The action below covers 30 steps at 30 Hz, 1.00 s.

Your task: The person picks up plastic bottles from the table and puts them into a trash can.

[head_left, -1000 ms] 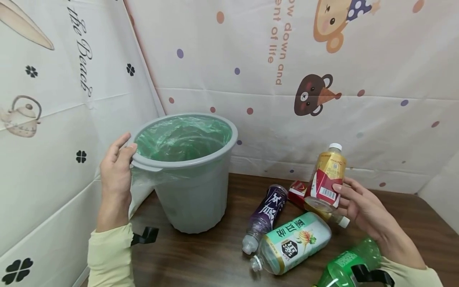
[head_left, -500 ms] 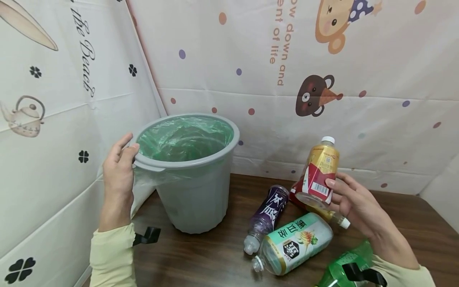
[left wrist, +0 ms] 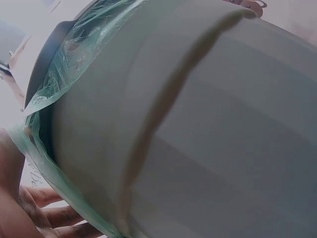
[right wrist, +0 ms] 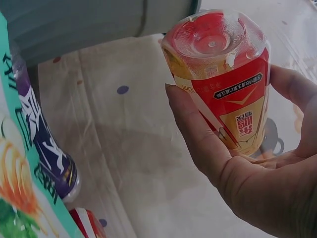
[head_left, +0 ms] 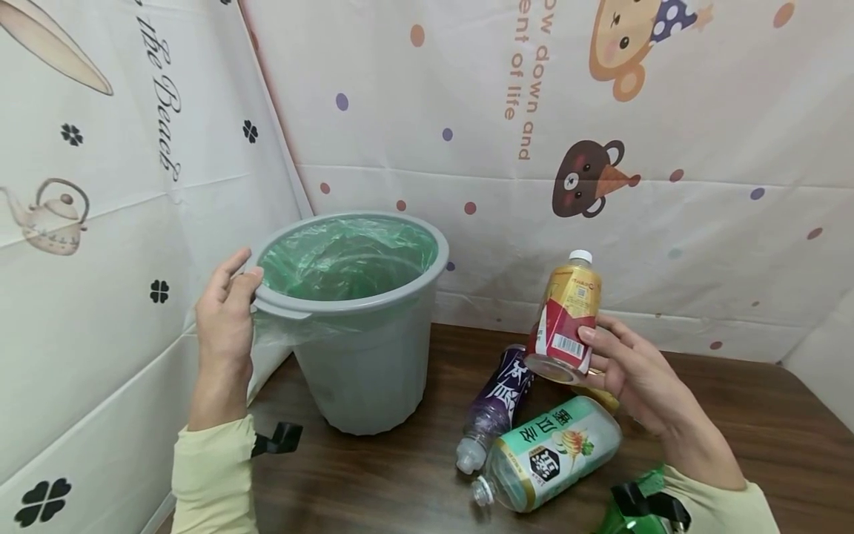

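Observation:
My left hand [head_left: 223, 319] holds the left rim of a grey trash bin [head_left: 363, 371], which stands upright on the table. A translucent green trash bag [head_left: 347, 263] lines the bin and folds over its rim; in the left wrist view, several fingers [left wrist: 62, 215] lie by the bag's edge. My right hand [head_left: 643, 374] grips a plastic drink bottle [head_left: 567, 315] with a red and gold label and white cap, raised above the table. It tilts slightly, cap upward in the head view. In the right wrist view, the clear bottle base faces the camera, and no drink shows inside.
Below the raised bottle lie a purple-labelled bottle [head_left: 500, 400] and a larger teal-labelled bottle [head_left: 557, 452]. A yellow bottle [head_left: 600, 398] is mostly hidden behind my right hand. A green bottle [head_left: 630, 519] lies under my right sleeve. Printed cloth [head_left: 494, 245] hangs behind the table.
My right hand has moved left with the red and gold bottle, toward the bin. The left hand keeps its place on the rim; the whole head view shifts slightly.

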{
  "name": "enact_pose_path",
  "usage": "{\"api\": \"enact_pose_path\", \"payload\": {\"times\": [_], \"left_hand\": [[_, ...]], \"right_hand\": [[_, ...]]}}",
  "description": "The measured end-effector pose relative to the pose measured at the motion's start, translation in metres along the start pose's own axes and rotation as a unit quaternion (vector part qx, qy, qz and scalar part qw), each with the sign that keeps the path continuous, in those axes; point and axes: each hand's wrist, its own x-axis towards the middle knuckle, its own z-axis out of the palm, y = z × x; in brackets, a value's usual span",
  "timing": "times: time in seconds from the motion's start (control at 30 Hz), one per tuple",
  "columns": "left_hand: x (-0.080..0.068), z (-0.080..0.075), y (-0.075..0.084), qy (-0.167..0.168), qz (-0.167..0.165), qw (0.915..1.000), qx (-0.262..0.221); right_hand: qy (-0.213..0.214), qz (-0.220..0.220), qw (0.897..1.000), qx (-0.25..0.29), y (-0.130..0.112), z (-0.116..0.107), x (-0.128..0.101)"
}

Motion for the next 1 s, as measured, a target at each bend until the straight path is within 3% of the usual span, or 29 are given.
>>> {"api": "enact_pose_path", "payload": {"times": [1.0], "left_hand": [[-0.002, 0.001, 0.000, -0.002, 0.005, 1.0000, 0.000]], "right_hand": [[-0.033, -0.002, 0.999, 0.002, -0.005, 0.027, 0.006]]}}
